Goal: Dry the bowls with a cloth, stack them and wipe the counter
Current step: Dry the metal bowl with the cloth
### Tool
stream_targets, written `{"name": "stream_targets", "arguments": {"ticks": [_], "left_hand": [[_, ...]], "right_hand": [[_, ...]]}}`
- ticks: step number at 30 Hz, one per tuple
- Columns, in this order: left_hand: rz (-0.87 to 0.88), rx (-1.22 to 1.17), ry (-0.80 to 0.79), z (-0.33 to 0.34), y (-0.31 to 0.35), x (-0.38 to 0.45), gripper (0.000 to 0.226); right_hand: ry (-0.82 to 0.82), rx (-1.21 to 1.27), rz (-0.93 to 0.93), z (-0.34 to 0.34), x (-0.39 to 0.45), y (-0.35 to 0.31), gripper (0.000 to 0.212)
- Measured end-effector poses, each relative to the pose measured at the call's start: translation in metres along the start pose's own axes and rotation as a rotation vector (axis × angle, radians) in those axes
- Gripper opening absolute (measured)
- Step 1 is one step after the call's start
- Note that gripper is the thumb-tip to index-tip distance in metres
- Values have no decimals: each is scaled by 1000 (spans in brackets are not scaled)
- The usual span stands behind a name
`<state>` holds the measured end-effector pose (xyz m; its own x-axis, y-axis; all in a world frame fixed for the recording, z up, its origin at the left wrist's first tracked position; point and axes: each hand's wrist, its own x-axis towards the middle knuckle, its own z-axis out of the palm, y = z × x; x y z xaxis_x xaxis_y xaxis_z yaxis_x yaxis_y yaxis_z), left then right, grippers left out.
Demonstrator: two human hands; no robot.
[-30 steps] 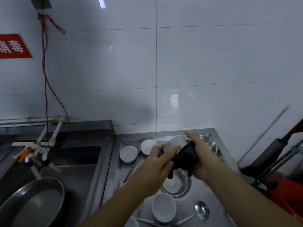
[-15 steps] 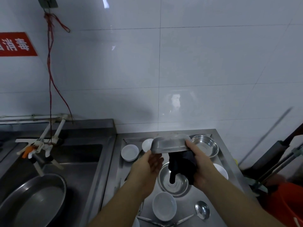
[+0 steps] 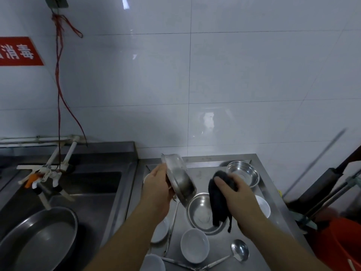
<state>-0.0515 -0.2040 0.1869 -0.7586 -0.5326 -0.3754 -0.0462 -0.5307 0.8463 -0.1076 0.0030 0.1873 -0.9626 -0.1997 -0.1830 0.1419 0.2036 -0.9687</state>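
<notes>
- A large metal basin [image 3: 37, 239] is seen in the sink [image 3: 101, 192] at the far left, below a white tap assembly [image 3: 46, 173].
- A red sign [image 3: 18, 51] and a red cord [image 3: 58, 85] are fixed to the tiled wall [image 3: 234, 75] above the sink.
- The steel table [image 3: 203, 169] adjoins the sink on its right side.
- The left hand [image 3: 158, 184] is held above the left part of the table. Its grip is closed round a steel bowl [image 3: 179, 180], which is tilted on edge and lifted clear of the table.
- Small white dishes [image 3: 161, 230] are partly hidden beneath the left forearm.
- A second steel bowl [image 3: 201, 212] stands upright on the table between the two hands, below the lifted bowl.
- A white bowl [image 3: 194, 245] stands just in front of it, near the bottom edge.
- A steel ladle [image 3: 239, 250] lies to the right of the white bowl, its handle crossing other utensils [image 3: 175, 263].
- The right hand [image 3: 240, 194] is held apart from the lifted bowl. Its grip is closed round a dark cloth [image 3: 218, 204], which hangs down over the second steel bowl.
- A third steel bowl [image 3: 243, 173] stands at the back right of the table, behind the right hand.
- Another white dish [image 3: 264, 206] is partly covered by the right wrist.
- A red bucket [image 3: 341, 245] and dark long-handled tools [image 3: 332, 177] are located to the right of the table.
</notes>
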Motion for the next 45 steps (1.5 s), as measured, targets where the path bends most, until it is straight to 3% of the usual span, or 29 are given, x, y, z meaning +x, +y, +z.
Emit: {"name": "stream_targets", "arguments": {"ticks": [3,8,12,17,20,24,29,32,35,38,41,45], "left_hand": [[6,88,-84,8,-4,-13,26],[42,85,-308,26,-6,-39,27],[57,95,-309,26,-8,-48,33],[174,228,-299,23,-13,-53,36],[278,357,-270,21,-13,-54,38],[333,391,-228,21,-3,-57,39],[291,280,-156,21,4,-54,36],[270,220,-87,25,7,-51,34],[269,155,3,32,11,-48,34],[369,163,51,41,16,-43,41],[478,217,67,47,21,-37,42],[437,191,57,47,15,-30,34]], "right_hand": [[24,-104,-356,7,-4,-21,24],[-124,-506,-879,20,-12,-26,43],[-166,-557,-988,18,-9,-29,42],[-157,-519,-833,14,0,-38,34],[-105,-399,-646,16,10,-47,29],[-143,26,-292,15,29,-61,23],[-87,359,59,9,45,-52,37],[-40,505,134,12,45,-41,38],[10,648,262,20,38,-32,23],[-65,664,382,34,23,-17,33],[-93,745,427,47,9,-10,24],[-97,756,456,53,2,-15,26]]}}
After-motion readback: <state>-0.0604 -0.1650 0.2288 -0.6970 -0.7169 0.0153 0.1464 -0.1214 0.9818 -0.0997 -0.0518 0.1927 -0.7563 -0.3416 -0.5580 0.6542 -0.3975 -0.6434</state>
